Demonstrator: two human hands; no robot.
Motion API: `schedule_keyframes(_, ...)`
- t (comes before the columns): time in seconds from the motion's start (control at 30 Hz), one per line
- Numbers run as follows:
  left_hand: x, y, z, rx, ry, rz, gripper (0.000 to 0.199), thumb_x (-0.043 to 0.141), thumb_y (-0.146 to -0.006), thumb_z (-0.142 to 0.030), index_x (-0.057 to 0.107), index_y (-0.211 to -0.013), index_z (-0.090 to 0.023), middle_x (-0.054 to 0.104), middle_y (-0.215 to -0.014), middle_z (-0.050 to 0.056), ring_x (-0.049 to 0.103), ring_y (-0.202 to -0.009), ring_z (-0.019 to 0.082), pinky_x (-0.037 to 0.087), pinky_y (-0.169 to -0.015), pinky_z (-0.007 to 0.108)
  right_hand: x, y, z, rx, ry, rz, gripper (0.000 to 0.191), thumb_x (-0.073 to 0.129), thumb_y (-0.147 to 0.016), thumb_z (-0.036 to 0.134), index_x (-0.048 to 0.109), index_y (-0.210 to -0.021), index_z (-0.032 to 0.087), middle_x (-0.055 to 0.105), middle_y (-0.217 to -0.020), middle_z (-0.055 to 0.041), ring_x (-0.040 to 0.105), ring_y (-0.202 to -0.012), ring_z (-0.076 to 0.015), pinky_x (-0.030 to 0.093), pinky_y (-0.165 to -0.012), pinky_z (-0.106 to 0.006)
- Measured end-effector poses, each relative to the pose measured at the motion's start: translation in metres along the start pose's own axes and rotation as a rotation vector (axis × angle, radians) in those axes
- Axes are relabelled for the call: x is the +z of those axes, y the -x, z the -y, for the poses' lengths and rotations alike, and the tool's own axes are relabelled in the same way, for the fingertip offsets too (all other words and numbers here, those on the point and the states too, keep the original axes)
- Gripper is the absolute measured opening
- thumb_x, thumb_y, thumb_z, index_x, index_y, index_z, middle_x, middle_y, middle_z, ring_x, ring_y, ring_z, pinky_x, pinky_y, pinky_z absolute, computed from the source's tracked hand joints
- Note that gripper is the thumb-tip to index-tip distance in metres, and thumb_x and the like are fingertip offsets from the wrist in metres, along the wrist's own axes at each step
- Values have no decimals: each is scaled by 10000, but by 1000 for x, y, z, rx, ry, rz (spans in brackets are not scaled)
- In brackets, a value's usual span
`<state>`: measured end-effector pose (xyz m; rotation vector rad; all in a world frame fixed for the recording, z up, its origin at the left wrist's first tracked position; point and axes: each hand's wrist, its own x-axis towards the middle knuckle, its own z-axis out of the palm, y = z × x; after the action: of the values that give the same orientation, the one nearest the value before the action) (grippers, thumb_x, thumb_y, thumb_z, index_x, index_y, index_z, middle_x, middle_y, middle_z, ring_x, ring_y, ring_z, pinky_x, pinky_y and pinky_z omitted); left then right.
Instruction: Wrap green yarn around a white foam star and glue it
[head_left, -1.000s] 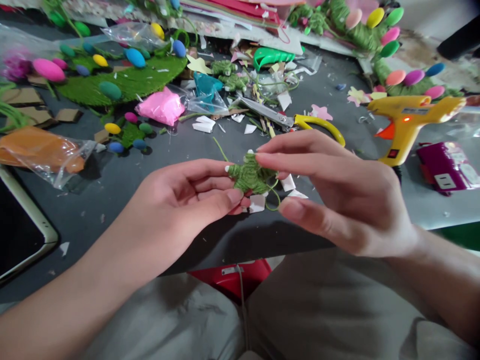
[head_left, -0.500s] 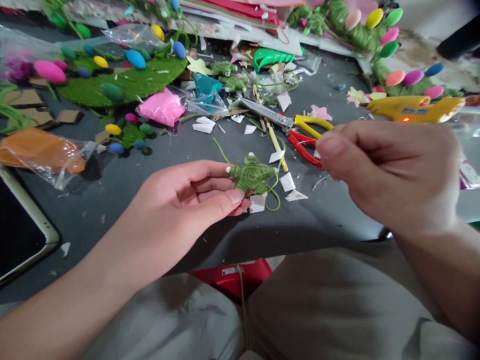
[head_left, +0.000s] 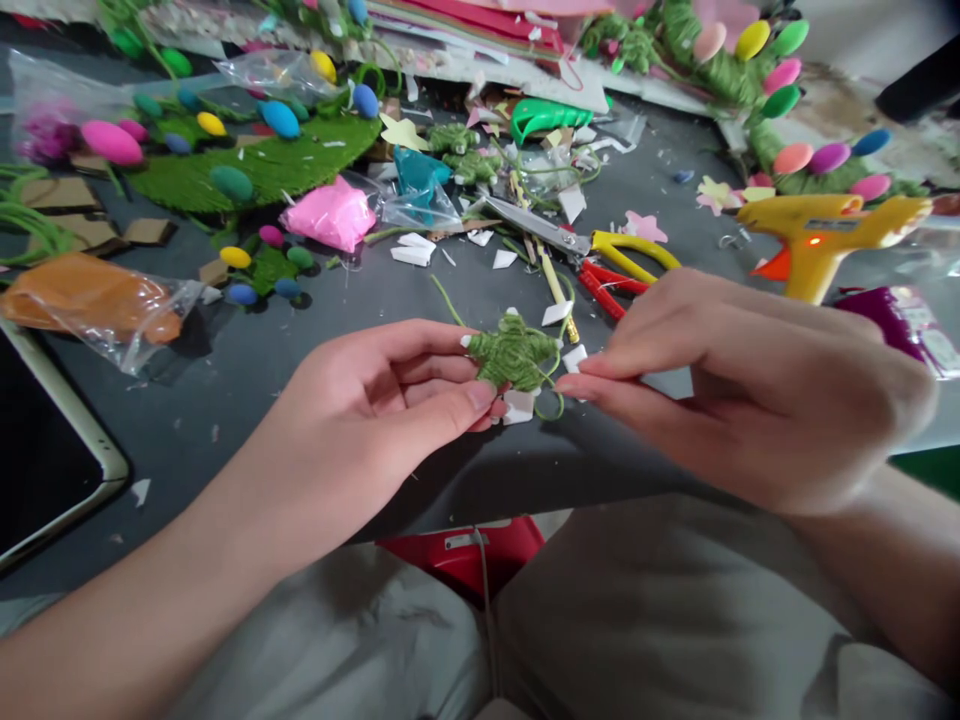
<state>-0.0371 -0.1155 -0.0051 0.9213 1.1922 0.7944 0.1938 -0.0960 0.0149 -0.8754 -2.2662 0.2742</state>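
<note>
A small star wound in green yarn (head_left: 516, 352), with white tips showing, is held between the thumb and fingers of my left hand (head_left: 390, 410). Loose green yarn (head_left: 561, 400) trails from the star's right side and curls below it. My right hand (head_left: 720, 380) is closed in a pinch, with thumb and index fingertip at the yarn beside the star. Just beyond my right hand lie scissors (head_left: 600, 262) with one yellow and one red handle. White scraps (head_left: 519, 406) lie under and around the star.
A yellow glue gun (head_left: 832, 225) with a lit red light stands at right. Orange (head_left: 90, 300), pink (head_left: 334, 215) and teal (head_left: 421, 178) bagged material lies left and behind. A dark-screened device (head_left: 52, 450) sits at the left edge. Colourful egg shapes rest on a green leaf-like piece (head_left: 300, 160).
My right hand has come down and left from beside the scissor handles to the star, pinching at its yarn. The glue gun's trigger side is now uncovered. My left hand keeps its hold.
</note>
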Motion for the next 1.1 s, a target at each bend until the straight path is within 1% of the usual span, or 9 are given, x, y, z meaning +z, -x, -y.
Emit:
schedule_keyframes(0.1,-2,-4,6,69,11,-3,252,784,-743,-115,775,-966,-232,810,-868,-6,786,-783,175,619,-641,161,2,1,1,53,-10,-57,189,770,-893,310,684,-741,238,628,-626,17,645,-623,-160,546,-587,-315)
schedule_keyframes(0.17,-2,-6,7,96,26,17,251,776,-736,-119,778,-970,-210,811,-855,5,782,-757,173,621,-642,168,3,2,0,17,11,-41,58,714,-927,200,733,-879,226,719,-805,-22,711,-784,-178,598,-717,-324)
schedule_keyframes(0.23,-1,-5,4,63,6,20,271,777,-770,-132,764,-1034,-190,813,-910,27,779,-806,169,622,-691,171,3,2,-2,-64,56,50,168,675,-940,152,743,-1089,187,743,-1096,-97,719,-1027,-210,603,-890,-359)
schedule_keyframes(0.33,-1,-1,-1,-4,-40,29,257,787,-830,-189,738,-1082,-195,799,-993,32,762,-896,154,605,-755,158,3,3,-4,-148,155,180,358,706,-939,307,695,-1265,159,651,-1337,-171,639,-1241,-285,543,-1047,-479)
schedule_keyframes(0.43,-2,1,-1,8,-35,36,254,799,-825,-193,738,-1071,-217,791,-974,16,762,-900,160,598,-738,156,2,4,-2,-124,112,220,416,708,-933,362,677,-1316,201,598,-1435,-163,593,-1315,-326,504,-1102,-532)
schedule_keyframes(0.63,-2,0,2,-30,19,23,267,826,-831,-251,749,-1086,-238,807,-987,19,779,-902,172,625,-778,184,-1,4,3,430,-486,115,244,635,-984,295,769,-1187,291,718,-1245,-35,649,-1226,-253,570,-981,-373)
schedule_keyframes(0.77,-1,0,0,-44,37,3,270,862,-805,-306,757,-1048,-253,813,-952,-4,782,-868,141,624,-775,147,0,3,-2,692,-730,109,188,657,-970,365,813,-1065,324,750,-1129,7,698,-986,-210,562,-806,-320)
schedule_keyframes(1.0,0,0,-4,-62,-27,-35,248,861,-801,-282,760,-1025,-250,815,-911,-11,791,-825,151,627,-708,140,4,0,-3,780,-818,57,76,782,-878,315,775,-865,241,672,-853,-11,569,-768,-138,450,-657,-277)
schedule_keyframes(1.1,1,0,-6,-59,-51,-33,256,854,-805,-279,762,-1041,-243,818,-930,2,794,-837,165,635,-714,157,3,-1,-2,772,-778,84,138,829,-833,286,731,-761,221,627,-793,-3,523,-735,-126,407,-617,-274)
